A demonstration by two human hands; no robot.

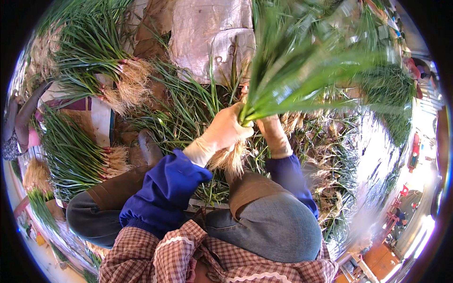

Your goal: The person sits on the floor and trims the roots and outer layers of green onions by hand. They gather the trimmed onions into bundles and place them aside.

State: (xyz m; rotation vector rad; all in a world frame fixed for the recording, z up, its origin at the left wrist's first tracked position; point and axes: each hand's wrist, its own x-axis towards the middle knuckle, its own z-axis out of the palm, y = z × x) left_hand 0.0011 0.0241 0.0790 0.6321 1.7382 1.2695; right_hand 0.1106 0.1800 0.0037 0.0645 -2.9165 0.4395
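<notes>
My left hand [226, 127], in a pale glove, is closed around the base of a bunch of green onions [279, 88]. The long leaves fan up to the right and are blurred. Below the fist hang the bunch's straw-coloured roots [230, 157]. My right hand [272, 132], also gloved, is just to the right, beside the bunch's base; the leaves cover its fingers, so its grip is hidden. Under both hands lie loose green onion leaves [187, 95] and trimmings, between my bent knees.
At the left lie sorted bundles of green onions [78, 145], with another pile [131, 78] above them. A worn, pale board or sack [212, 39] lies ahead. More onions with roots [329, 169] spread at the right, beside shiny sheeting [375, 152]. Another person's arm [30, 109] shows at the left edge.
</notes>
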